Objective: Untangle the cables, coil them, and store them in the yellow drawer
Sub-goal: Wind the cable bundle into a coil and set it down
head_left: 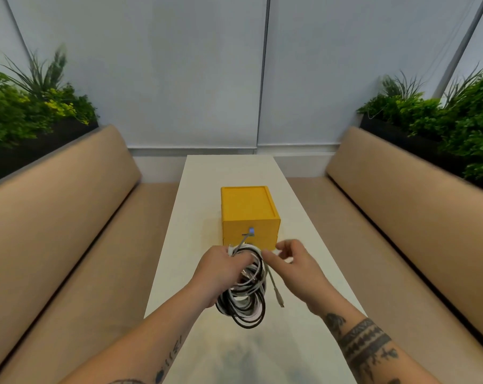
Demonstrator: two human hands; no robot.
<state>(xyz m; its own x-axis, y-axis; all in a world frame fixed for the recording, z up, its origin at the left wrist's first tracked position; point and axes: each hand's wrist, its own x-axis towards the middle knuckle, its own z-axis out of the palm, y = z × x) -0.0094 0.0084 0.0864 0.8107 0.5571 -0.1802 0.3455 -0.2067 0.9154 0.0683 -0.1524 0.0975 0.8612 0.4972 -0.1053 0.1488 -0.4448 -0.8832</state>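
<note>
The left hand grips a bundle of cables above the table. The right hand hovers beside it, loosely open and empty. The yellow drawer box stands just behind.

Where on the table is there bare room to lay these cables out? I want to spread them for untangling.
Bare strips of the white table run on either side of the yellow drawer box, and behind it to the far edge. The near end below the cable bundle is bare too. It is crowded only between the box front and both hands.

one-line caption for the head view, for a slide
Left hand holds a tangled bundle of black and white cables above the white table, right hand picking at it, before the closed yellow drawer box.
</note>
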